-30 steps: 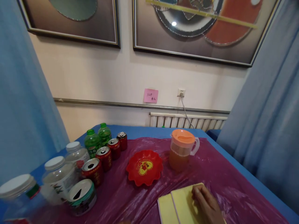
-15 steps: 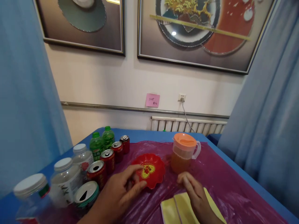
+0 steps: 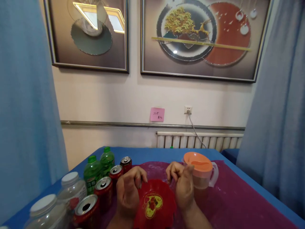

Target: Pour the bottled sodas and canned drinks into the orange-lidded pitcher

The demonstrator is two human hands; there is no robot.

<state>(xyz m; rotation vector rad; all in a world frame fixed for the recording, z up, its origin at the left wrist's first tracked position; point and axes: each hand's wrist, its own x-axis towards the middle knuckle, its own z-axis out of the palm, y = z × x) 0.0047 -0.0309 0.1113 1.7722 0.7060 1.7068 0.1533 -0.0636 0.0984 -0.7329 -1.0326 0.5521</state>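
A red scalloped plate (image 3: 158,208) with a yellow and red emblem is low in the middle of the view, its near edge cut off by the frame. My left hand (image 3: 130,189) is closed at its upper left rim, the fingers bent down. At the upper right rim, my right hand (image 3: 183,184) is closed too, with curled fingers. Both fingertips meet the rim, though the exact grip is partly hidden. Just behind my right hand stands a clear jug (image 3: 202,182) with an orange lid (image 3: 197,161).
Red drink cans (image 3: 103,190) stand in a row to the left, beside green bottles (image 3: 92,173) and clear jars with white lids (image 3: 71,187). Purple plastic sheeting (image 3: 228,197) covers part of the blue tabletop (image 3: 143,155). A radiator (image 3: 202,140) is behind the table.
Both hands have moved to the plate's rim and closed. The plate looks larger and nearer. With the view tipped up, the yellow cloth has left the frame.
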